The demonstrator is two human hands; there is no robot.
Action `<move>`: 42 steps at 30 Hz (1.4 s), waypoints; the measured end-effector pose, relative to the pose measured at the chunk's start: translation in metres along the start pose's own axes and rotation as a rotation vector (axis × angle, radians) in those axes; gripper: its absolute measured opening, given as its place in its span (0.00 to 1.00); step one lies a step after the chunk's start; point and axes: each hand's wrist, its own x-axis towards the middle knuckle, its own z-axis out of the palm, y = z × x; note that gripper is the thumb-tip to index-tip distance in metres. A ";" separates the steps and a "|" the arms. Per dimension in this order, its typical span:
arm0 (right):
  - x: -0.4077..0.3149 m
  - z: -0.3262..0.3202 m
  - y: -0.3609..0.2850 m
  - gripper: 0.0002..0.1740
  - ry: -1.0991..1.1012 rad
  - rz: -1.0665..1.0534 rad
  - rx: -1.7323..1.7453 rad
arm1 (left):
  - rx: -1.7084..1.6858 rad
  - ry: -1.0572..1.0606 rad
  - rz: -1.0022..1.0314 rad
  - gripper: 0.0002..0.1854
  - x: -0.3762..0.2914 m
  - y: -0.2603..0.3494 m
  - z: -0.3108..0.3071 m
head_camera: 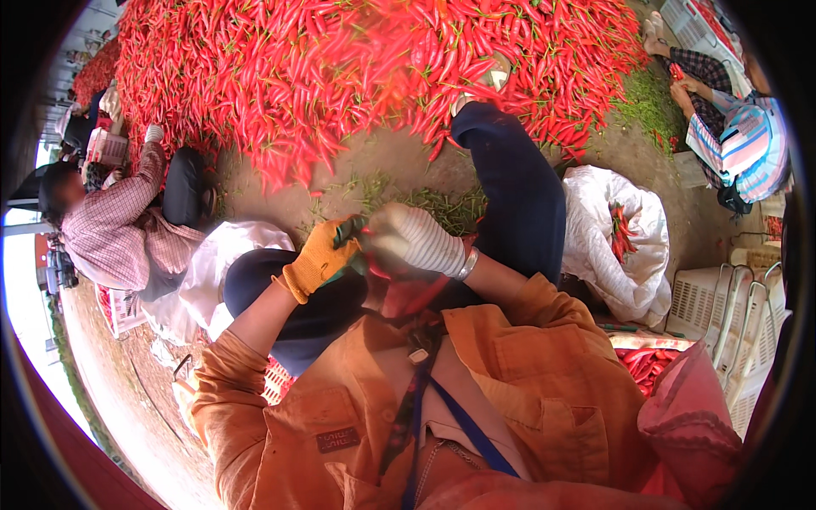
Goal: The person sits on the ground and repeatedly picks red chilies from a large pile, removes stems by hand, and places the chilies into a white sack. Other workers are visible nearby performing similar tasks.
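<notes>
My left hand [328, 252] wears a yellow knit glove with dark green fingers, curled around what looks like a red chili pepper [365, 230]. Only a bit of red shows at the fingertips. Close beside it, my right hand [417, 239] is in a grey-and-white striped glove with a silver bracelet at the wrist. Motion blurs its fingers, so its grip is unclear. Below both hands, between my legs, more red peppers [408, 294] appear blurred. A great heap of red chili peppers [306, 83] with green stems covers the floor ahead of me.
Green stems [446, 207] litter the concrete floor. At my right stand a white woven sack [590, 191] with peppers inside and stacked plastic crates [695, 299]. One person [115, 236] sits at left near the heap; another person [746, 140] holds red peppers at upper right.
</notes>
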 end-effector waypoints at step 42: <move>0.055 -0.026 0.333 0.36 0.521 1.422 -0.543 | -0.872 0.148 -0.156 0.10 0.137 -0.194 -0.085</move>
